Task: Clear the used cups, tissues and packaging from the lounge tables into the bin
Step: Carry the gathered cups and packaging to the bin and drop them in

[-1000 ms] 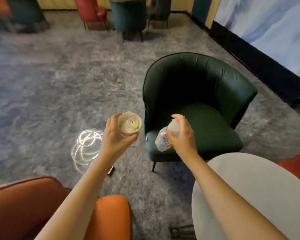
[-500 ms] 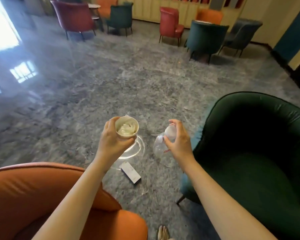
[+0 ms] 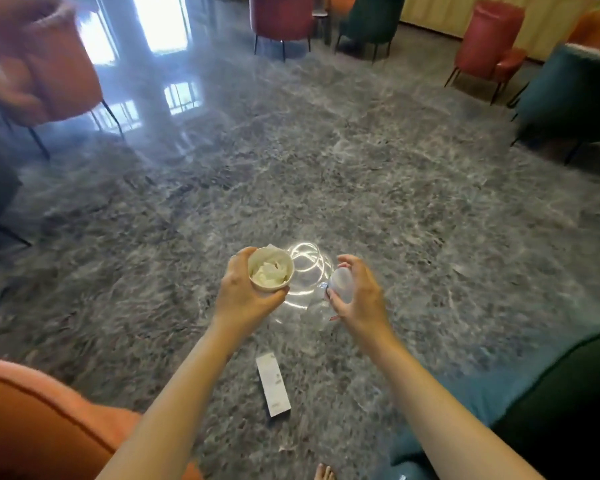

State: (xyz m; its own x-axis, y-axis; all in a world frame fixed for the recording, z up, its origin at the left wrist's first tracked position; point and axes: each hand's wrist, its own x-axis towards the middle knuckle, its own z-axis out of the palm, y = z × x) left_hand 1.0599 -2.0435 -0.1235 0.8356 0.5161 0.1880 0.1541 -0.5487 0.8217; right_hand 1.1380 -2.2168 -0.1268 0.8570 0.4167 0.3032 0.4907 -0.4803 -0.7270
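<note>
Grey marbled floor [image 3: 326, 168], no bin showing. Head view: left hand [image 3: 238, 296] is gripping a white tissue-stuffed paper cup [image 3: 271, 271], right hand [image 3: 361, 299] clasping a clear plastic bottle [image 3: 340, 280]; flat white carton [image 3: 272, 384] is lying below them, long axis running away, nearer the left arm [image 3: 187, 393].

Both bare forearms run from the bottom of the frame up to centre, hands level and near each other. Left hand [image 3: 243, 296] wraps fingers and thumb round a small white paper cup [image 3: 271, 273], mouth up. Right hand [image 3: 361, 299] curls over a clear plastic bottle [image 3: 340, 285]. Bare toes [image 3: 324, 472] at bottom edge.
</note>
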